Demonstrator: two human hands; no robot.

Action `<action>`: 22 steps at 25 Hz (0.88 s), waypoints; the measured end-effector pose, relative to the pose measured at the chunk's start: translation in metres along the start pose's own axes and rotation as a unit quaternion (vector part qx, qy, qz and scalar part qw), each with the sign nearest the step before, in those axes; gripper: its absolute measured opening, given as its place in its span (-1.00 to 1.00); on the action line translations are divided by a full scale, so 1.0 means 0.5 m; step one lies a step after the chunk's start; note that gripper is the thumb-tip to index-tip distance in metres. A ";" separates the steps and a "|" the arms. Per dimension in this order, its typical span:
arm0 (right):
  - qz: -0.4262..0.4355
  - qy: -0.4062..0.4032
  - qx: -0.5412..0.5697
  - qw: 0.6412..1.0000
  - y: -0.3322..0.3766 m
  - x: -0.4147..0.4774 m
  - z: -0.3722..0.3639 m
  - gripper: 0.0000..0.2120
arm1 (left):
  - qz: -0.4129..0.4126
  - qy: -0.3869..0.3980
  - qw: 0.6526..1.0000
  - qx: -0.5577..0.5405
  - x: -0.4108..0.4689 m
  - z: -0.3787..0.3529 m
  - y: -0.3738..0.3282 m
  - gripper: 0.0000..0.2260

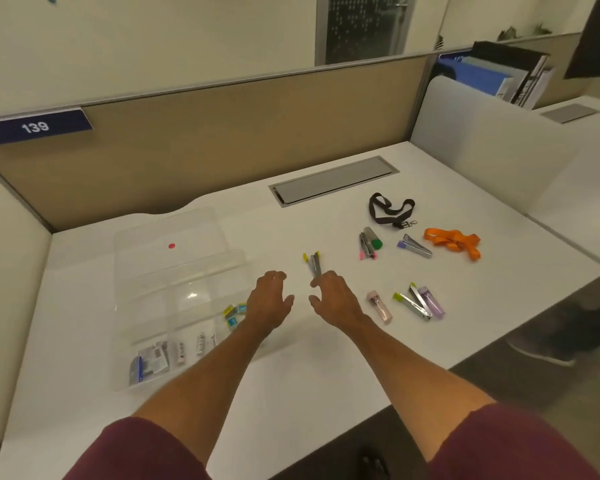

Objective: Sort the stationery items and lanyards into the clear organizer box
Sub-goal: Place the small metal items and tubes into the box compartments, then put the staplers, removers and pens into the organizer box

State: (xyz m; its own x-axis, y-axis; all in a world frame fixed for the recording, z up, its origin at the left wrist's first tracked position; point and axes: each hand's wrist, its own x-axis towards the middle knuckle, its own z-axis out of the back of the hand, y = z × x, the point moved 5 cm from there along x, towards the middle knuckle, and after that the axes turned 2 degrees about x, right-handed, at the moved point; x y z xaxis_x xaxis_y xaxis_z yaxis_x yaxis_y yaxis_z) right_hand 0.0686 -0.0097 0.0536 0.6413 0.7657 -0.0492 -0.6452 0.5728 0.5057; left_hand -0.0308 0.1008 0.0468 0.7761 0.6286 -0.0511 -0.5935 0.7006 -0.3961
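Note:
The clear organizer box (142,299) lies open at the left of the desk, its lid (167,244) folded back with a red dot on it. Small packets (149,363) and staple boxes (234,311) sit in its near compartments. My left hand (269,299) hovers open at the box's right edge. My right hand (333,296) is open just below a yellow-tipped pair of staple removers (313,263), fingertips near them. Further right lie pink-tipped removers (368,245), a purple-tipped one (414,245), a pink case (380,306), a purple case (432,301), a black lanyard (390,209) and an orange lanyard (454,241).
A grey cable hatch (333,180) is set into the desk behind the items. Tan partition (222,140) closes the back, white dividers (471,140) the sides. Binders (506,74) stand on the neighbouring desk. The desk's front edge runs diagonally at the right, with someone's shoe (548,344) on the floor.

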 end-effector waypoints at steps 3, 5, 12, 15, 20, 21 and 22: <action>-0.023 0.001 0.001 1.000 -0.069 0.001 0.031 -0.67 | -0.020 0.014 1.000 0.004 0.015 -0.039 -0.069 -0.56; -0.034 -0.001 0.001 0.999 -0.117 -0.001 0.047 -0.67 | -0.031 0.030 0.999 0.006 0.024 -0.069 -0.112 -0.56; -0.083 -0.023 -0.007 0.996 -0.274 -0.015 0.104 -0.70 | -0.070 0.093 0.993 0.010 0.054 -0.172 -0.240 -0.54; -0.107 -0.020 -0.036 0.993 -0.338 -0.015 0.134 -0.69 | -0.091 0.125 0.987 0.042 0.069 -0.208 -0.290 -0.49; -0.143 -0.018 -0.044 0.989 -0.422 -0.008 0.167 -0.71 | -0.097 0.176 0.978 0.063 0.091 -0.252 -0.346 -0.31; -0.147 -0.016 -0.054 0.988 -0.433 -0.005 0.173 -0.70 | -0.098 0.182 0.976 0.068 0.093 -0.259 -0.354 -0.30; -0.152 -0.016 -0.062 0.986 -0.444 -0.002 0.179 -0.70 | -0.099 0.189 0.975 0.070 0.094 -0.266 -0.360 -0.30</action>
State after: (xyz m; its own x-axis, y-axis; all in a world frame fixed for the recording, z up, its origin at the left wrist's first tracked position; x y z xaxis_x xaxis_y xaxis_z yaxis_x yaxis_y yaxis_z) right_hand 0.2482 -0.1639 0.0188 0.8240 0.5450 -0.1548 -0.4656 0.8071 0.3631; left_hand 0.1409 -0.0407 -0.0062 0.8853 0.3264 -0.3311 -0.4278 0.8509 -0.3050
